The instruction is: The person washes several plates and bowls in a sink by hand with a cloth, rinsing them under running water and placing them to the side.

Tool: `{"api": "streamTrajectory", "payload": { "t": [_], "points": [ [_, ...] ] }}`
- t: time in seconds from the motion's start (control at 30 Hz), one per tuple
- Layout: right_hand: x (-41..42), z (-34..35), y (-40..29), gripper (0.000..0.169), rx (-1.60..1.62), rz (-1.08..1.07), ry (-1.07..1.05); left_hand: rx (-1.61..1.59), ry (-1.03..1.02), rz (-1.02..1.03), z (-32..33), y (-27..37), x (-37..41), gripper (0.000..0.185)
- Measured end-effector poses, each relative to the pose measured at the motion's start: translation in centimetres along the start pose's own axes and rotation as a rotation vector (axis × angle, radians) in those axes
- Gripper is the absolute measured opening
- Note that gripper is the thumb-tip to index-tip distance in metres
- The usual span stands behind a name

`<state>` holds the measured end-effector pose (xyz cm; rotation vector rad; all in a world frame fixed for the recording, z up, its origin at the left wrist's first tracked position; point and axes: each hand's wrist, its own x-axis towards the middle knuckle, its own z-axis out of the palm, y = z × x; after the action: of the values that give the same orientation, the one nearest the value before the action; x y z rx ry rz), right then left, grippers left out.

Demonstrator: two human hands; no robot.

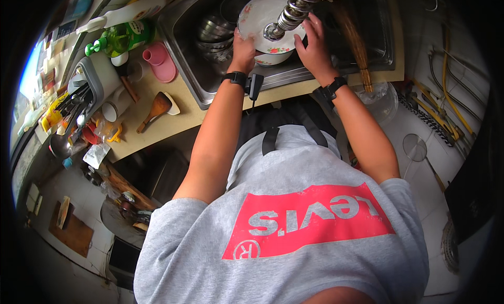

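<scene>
Under the coiled-spring faucet, a white floral dish is held up in the sink. My left hand grips its left rim, slightly blurred. At the right rim my right hand has its thumb and fingers spread along the edge. Just below the dish shows a second white floral vessel, mostly hidden by it. Stacked metal bowls sit in the basin left of my left hand. The faucet's head covers part of the dish's middle.
A straw brush lies across the right side of the steel sink. Left on the counter are a wooden spatula, a pink plastic holder, a green bottle and a utensil caddy. A clear plastic bowl is beyond the counter's right edge.
</scene>
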<state>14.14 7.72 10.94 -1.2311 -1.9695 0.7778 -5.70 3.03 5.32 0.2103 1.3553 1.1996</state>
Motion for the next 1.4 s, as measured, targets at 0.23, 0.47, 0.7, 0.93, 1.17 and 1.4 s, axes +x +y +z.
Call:
{"api": "streamTrajectory", "payload": {
  "t": [0.23, 0.47, 0.7, 0.93, 1.17, 1.4],
  "points": [
    [1.3, 1.7, 1.6, 0.035, 0.195, 0.529, 0.105, -0.109, 0.014, 0.08, 1.6, -3.4, 3.0, 0.038],
    [0.4, -0.2, 5.7, 0.033, 0.22, 0.687, 0.11, 0.02, -0.032, 0.103, 5.3, -1.4, 1.5, 0.066],
    [1.4, -0.6, 4.2, 0.046, 0.507, 0.73, 0.09, 0.692, -0.12, 0.614, 1.2, -1.5, 0.9, 0.027],
    [1.8, 0.8, 3.7, 0.043, 0.575, 0.614, -0.195, 1.141, -0.297, 0.781, -2.8, 3.0, -6.3, 0.035],
    [1.9, 2.9, 4.6, 0.038, 1.076, 1.169, -0.388, 1.219, -0.338, 0.786, -4.8, 3.3, -5.0, 0.013],
    [0.0, 6.0, 6.1, 0.064, 1.045, 1.157, -0.263, 1.062, -0.323, 0.395, -3.8, 6.1, -6.3, 0.02]
  ]
}}
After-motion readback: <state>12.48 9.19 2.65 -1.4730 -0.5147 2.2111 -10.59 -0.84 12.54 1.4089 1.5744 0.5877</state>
